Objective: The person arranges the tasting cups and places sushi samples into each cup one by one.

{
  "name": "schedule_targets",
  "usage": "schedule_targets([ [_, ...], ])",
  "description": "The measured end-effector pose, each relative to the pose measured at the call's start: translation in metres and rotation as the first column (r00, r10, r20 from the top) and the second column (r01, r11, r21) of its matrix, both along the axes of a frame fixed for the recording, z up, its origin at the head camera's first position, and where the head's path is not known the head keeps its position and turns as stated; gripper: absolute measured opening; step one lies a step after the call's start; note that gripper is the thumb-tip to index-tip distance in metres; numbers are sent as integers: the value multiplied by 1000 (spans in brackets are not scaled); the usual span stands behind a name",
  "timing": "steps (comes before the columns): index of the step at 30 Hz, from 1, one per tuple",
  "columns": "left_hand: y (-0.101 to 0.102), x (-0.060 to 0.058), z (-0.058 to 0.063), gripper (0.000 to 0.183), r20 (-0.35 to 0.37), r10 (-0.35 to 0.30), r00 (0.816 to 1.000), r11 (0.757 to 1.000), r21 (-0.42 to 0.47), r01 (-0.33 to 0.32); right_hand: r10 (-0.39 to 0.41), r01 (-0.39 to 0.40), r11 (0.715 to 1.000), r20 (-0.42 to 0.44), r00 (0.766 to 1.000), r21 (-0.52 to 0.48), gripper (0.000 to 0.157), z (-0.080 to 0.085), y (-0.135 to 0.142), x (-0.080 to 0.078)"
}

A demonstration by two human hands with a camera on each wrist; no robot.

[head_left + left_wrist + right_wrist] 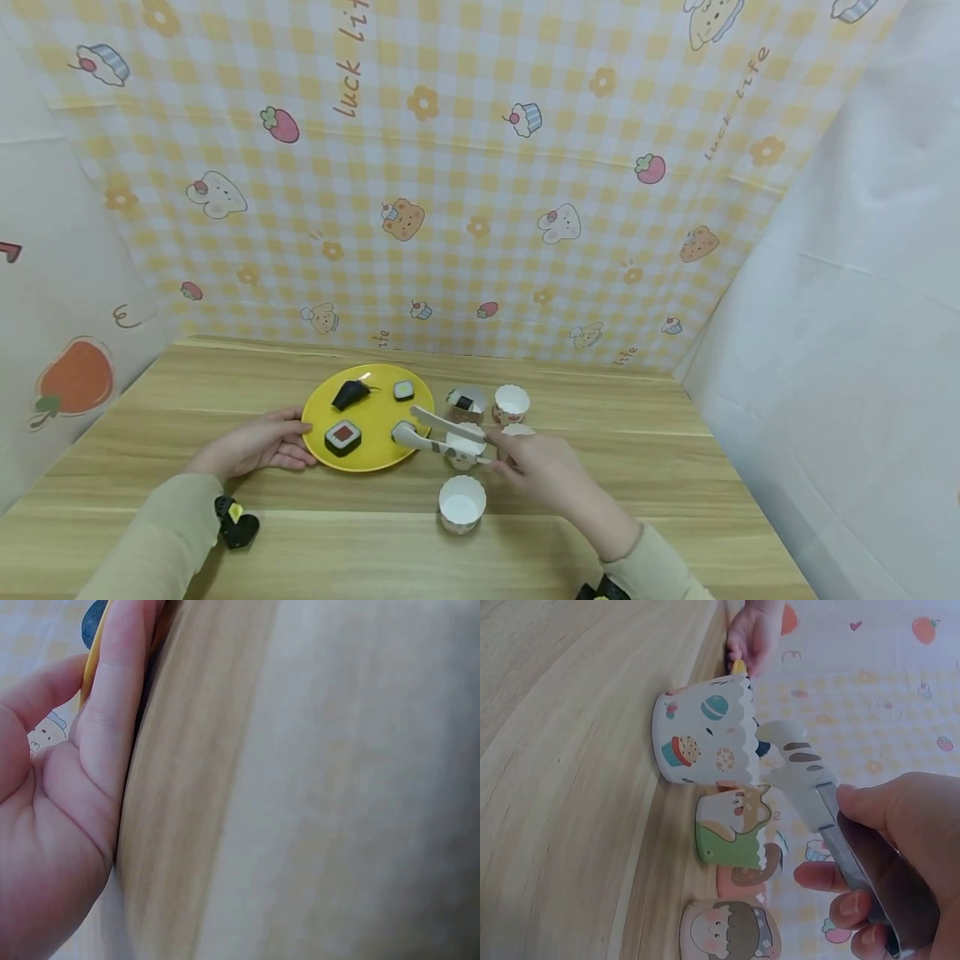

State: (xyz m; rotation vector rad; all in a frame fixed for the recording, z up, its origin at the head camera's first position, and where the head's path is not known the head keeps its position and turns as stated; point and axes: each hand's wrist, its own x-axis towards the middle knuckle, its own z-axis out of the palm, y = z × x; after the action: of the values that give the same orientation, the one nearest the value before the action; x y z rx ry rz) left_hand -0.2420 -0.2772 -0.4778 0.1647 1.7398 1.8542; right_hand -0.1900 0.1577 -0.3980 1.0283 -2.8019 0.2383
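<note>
My left hand (262, 443) holds the left rim of a yellow oval plate (367, 423), thumb above and fingers beneath. On the plate lie a large sushi roll (342, 438), a small roll (403, 391) and a black cone-shaped piece (349, 394). My right hand (542, 473) grips tongs (847, 851) with white, paw-like tips. In the head view their two arms stand apart, and the rounded tip (404, 433) overlaps another roll (397, 427) at the plate's right edge. I cannot tell whether the tongs touch that roll.
Several paper baking cups stand right of the plate. The front cup (460, 523) is nearest me; the middle cup (462, 460) lies under the tongs. One back cup (468, 415) contains a sushi piece (464, 402), beside another cup (512, 413). Behind the wooden table (322, 533) hangs a checked cloth (465, 183).
</note>
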Motion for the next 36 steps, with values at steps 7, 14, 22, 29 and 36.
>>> schedule_targets([
  [7, 0, 0, -1, 66, -2, 1, 1000, 1000, 6, -1, -17, 17, 999, -15, 1000, 40, 39, -1, -7, -1],
  [14, 0, -1, -1, 66, -6, -6, 1000, 1000, 7, 6, -27, 28, 999, -10, 1000, 46, 36, 0, -11, -2],
  [22, 0, 0, -1, 66, -8, -7, 1000, 1000, 9, 7, -37, 36, 998, 11, 999, 47, 34, -2, -14, -4],
  [29, 0, 0, -1, 65, -11, -12, 1000, 1000, 11, 12, -19, 21, 999, -37, 999, 47, 32, -4, -18, -6],
  [36, -1, 1, 0, 64, -11, -12, 1000, 1000, 12, 12, -31, 31, 998, -11, 999, 49, 33, -4, -21, -8],
])
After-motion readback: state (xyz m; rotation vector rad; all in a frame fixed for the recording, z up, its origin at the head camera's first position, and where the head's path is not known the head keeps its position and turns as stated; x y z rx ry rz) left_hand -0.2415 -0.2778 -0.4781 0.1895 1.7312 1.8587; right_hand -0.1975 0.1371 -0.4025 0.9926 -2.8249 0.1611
